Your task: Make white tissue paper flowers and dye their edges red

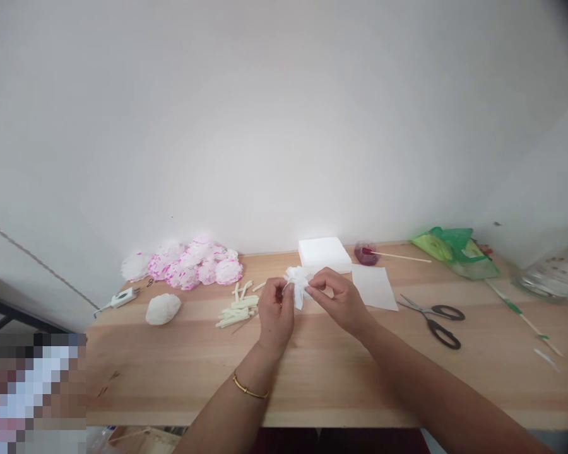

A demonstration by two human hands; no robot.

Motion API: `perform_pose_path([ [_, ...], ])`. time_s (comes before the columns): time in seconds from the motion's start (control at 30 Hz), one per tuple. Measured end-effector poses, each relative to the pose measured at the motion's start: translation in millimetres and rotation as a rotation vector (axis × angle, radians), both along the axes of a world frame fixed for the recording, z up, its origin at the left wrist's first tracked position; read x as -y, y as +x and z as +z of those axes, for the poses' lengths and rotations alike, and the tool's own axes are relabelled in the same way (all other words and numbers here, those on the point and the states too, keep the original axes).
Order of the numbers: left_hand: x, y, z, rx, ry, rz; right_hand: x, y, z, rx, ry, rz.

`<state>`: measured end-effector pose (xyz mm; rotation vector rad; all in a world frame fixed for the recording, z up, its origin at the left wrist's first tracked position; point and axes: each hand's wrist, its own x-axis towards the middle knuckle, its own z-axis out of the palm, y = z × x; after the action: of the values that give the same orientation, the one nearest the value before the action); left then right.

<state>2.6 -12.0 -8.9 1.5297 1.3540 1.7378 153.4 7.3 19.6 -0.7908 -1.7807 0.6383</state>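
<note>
Tissue flower point(297, 282) was what we held, a small white ruffled bundle lifted just above the wooden table point(312, 372), near its middle and in front of the stack of white tissue sheets point(324, 253). Our left hand point(275, 312) was closed in a pinch on the bundle's lower left side, fingers curled in, and our right hand point(337, 299) was closed on its right edge, thumb and forefinger gripping a layer. To do this well, we judged, the left pinch had to stay firm at the gathered middle while the right teased one thin layer at a time, gently, since such paper tears easily. A loose white sheet point(375, 287) lay just right of our hands, and scissors point(435, 318) lay beyond it, well apart from us. Short pale sticks point(239, 306) lay scattered just left of our left hand. Farther left sat a plain white flower point(163, 309), and behind it a heap of pink-edged flowers point(189, 265) against the wall. A small dish of red dye point(365, 253) with a stick in it stood beside the stack.
</note>
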Motion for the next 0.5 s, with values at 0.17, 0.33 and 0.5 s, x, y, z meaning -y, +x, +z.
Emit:
perform_pose_path([
  [0.17, -1.5, 0.8, -1.3, 0.103, -0.084, -0.026, 0.1, -0.4, -0.1, 0.005, -0.025, -0.038],
  [0.33, -2.7, 0.0, -2.1, 0.131, -0.1, -0.03, 1.8, 1.2, 2.8, 0.029, -0.013, -0.006],
  [0.5, -1.2, -0.8, 1.0, 0.121, -0.12, -0.037, 0.8, 2.7, 2.4, 0.044, -0.019, 0.01],
])
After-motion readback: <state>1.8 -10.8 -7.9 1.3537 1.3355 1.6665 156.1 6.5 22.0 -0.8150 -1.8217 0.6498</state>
